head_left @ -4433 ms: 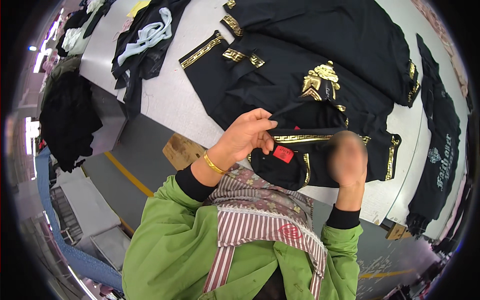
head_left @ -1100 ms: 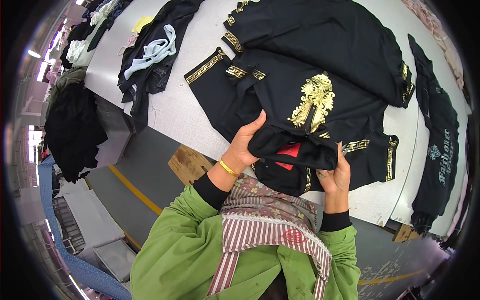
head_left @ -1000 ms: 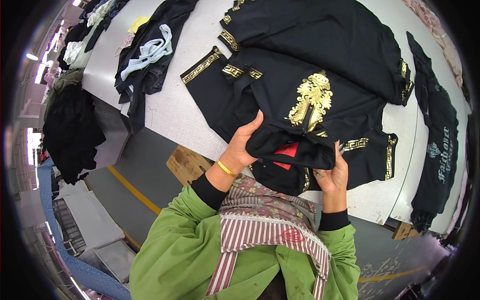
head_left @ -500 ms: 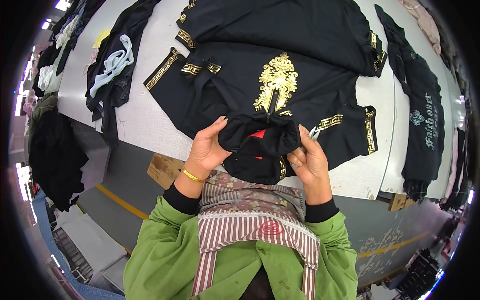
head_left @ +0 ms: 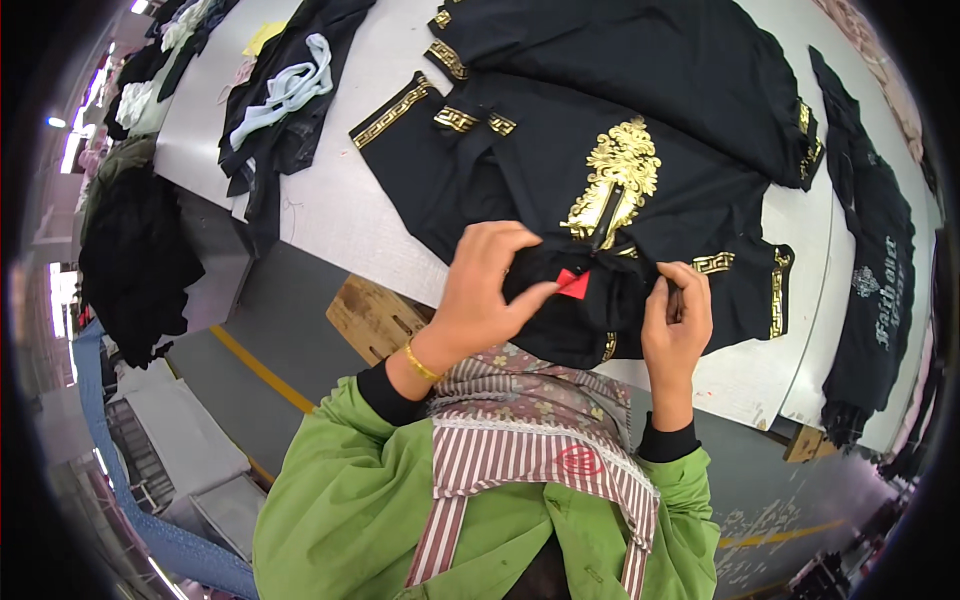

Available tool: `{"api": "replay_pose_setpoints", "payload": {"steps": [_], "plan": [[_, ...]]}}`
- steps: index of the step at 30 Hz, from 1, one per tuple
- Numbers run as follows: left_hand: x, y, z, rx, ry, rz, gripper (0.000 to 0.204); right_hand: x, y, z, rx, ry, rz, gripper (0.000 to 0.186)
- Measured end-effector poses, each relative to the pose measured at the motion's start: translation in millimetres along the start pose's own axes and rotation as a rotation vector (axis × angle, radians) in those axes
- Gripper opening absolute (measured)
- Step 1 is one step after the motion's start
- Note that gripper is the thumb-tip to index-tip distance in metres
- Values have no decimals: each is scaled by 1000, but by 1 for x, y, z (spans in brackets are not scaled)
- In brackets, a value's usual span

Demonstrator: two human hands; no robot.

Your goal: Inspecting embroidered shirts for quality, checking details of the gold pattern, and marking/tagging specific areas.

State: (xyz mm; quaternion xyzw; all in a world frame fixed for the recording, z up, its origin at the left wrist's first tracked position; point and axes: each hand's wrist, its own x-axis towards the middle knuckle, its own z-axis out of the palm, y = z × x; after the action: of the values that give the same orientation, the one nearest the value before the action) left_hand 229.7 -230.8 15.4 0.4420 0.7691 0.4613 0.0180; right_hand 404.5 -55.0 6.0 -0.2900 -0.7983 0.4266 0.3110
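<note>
A black shirt (head_left: 560, 180) with gold ornament on the chest and gold key-pattern trim lies on the table, its collar nearest me. Inside the collar shows a small red label (head_left: 573, 284). My left hand (head_left: 480, 295) is over the collar's left side, fingers and thumb apart, the thumb tip at the label's edge. At the collar's right side, my right hand (head_left: 678, 320) pinches the black cloth between thumb and forefinger, its other fingers curled. Whether that palm still holds the silver snips cannot be made out.
Another black garment (head_left: 640, 50) lies beyond the shirt. Dark clothes with a pale blue strip (head_left: 285, 90) lie at the far left. A printed black garment (head_left: 868, 280) lies along the right side. A dark heap (head_left: 140, 260) hangs at the left, beside a grey floor (head_left: 290, 345).
My left hand has left the collar's left edge and come in over it toward the label. The right hand stays at the other side; the silver snips seen in it before no longer show.
</note>
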Motion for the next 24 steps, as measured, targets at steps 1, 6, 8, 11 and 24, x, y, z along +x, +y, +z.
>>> {"api": "replay_pose_setpoints", "payload": {"steps": [1,6,8,11,24], "plan": [[2,-2,4,48,-51,41,34,6,-13,-3,-39,-33,-57,22],[6,-20,14,-119,-147,-155,32,23,-17,16,-61,-249,-191,23],[6,-24,13,-262,-158,-308,29,27,-15,24,-54,-314,-219,22],[9,-35,9,-89,-211,-48,21,31,-10,34,27,-330,-33,21],[23,-44,2,-436,-151,-420,7,30,-28,32,-148,-248,-133,20]]}}
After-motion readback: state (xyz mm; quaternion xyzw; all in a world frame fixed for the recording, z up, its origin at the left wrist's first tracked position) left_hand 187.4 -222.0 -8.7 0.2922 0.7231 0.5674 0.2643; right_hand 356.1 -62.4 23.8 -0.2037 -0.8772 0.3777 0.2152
